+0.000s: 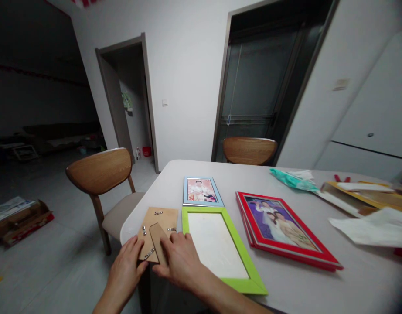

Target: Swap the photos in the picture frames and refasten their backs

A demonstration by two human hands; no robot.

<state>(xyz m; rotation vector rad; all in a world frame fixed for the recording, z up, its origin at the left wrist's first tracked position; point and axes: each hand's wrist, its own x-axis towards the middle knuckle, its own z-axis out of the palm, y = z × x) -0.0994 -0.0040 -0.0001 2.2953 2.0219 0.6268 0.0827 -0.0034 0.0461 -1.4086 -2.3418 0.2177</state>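
Observation:
A brown picture-frame backing board lies at the table's left corner, its metal clips facing up and its near edge toward me. My left hand grips the board's left edge, thumb at the near corner. My right hand has its fingers closed around the lower part of the board's easel stand. Right of the board lies a lime green photo frame with a blank white inside, partly covered by my right forearm. A light blue photo frame with a portrait lies just beyond the green one.
Stacked red photo frames lie on the table to the right. Teal packaging, white paper and an open box are at the far right. One wooden chair stands at the left, another behind the table.

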